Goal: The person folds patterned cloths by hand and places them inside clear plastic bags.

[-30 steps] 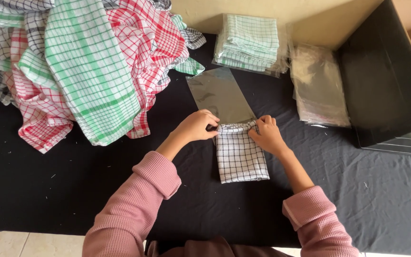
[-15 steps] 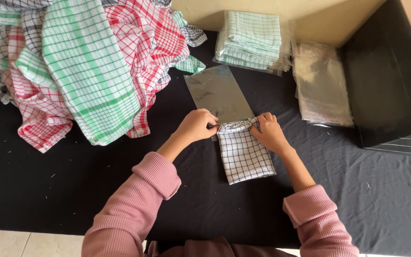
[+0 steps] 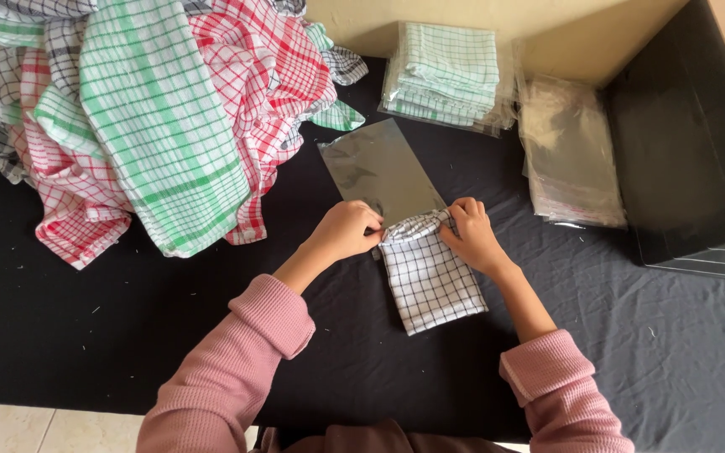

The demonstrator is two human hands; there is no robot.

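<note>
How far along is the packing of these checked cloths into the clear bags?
Done: a stack of bagged green cloths sits at the back. In hand: left hand and right hand work a folded black-checked cloth into the mouth of a clear bag. Left: a loose cloth pile and empty bags.

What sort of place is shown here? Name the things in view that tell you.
Probably a small packing workstation: a heap of loose checked cloths, a stack of bagged cloths, empty clear bags, and both hands easing a folded cloth into a clear bag.
</note>
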